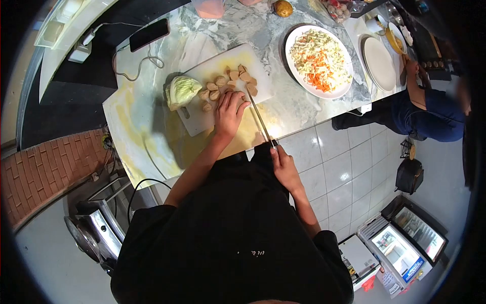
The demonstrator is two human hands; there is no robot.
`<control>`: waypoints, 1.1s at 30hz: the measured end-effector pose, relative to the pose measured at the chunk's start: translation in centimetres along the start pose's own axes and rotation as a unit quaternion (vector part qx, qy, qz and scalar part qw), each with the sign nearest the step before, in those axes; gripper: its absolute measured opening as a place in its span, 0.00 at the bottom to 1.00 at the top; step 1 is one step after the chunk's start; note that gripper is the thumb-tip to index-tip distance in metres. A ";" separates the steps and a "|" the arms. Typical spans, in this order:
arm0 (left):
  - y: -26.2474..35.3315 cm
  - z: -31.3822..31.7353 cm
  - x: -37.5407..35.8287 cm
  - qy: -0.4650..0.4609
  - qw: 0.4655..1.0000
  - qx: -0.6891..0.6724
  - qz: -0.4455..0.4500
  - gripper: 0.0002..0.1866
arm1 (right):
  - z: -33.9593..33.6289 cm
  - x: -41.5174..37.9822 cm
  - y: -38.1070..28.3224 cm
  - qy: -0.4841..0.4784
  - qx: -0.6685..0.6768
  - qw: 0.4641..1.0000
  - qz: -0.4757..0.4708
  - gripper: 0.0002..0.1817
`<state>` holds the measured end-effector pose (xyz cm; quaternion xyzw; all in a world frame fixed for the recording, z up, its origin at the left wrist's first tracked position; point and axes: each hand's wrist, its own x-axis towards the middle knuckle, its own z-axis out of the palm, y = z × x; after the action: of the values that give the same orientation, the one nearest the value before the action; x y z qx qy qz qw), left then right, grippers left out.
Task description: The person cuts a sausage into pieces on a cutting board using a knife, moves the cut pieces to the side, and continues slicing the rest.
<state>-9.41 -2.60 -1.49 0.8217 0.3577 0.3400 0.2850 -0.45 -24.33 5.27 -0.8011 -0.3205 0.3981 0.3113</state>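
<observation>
A white cutting board (202,66) lies on the marble counter, with several round brown slices (220,81) spread over it. My left hand (230,112) rests at the board's near side, fingers bent and close together beside the slices; what is under the fingertips is hidden. In my right hand (283,167) is the handle of a long knife (261,119), its blade pointing away from me, the tip among the slices at the right. A piece of cabbage (183,92) sits at the board's left edge.
To the right stands a white plate (294,65) of shredded vegetables, with stacked plates (379,63) beyond it. A potato (283,8) lies at the back. A phone (149,35) and cable are at the upper left. Another person (430,114) stands at the counter's far right.
</observation>
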 end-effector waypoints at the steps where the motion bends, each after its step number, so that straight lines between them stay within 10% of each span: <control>1: -0.1 0.0 0.1 0.004 1.000 0.010 0.014 0.14 | -0.1 0.0 -0.3 -0.003 -0.006 1.000 0.003 0.18; 33: -0.1 -0.6 -0.1 0.013 0.994 -0.109 -0.023 0.11 | 0.0 4.5 -0.6 -0.086 0.034 0.995 0.031 0.27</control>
<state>-9.91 -2.46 -1.25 0.7729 0.3407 0.3807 0.3763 1.52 -20.57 3.72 -0.7625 -0.3069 0.4857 0.2975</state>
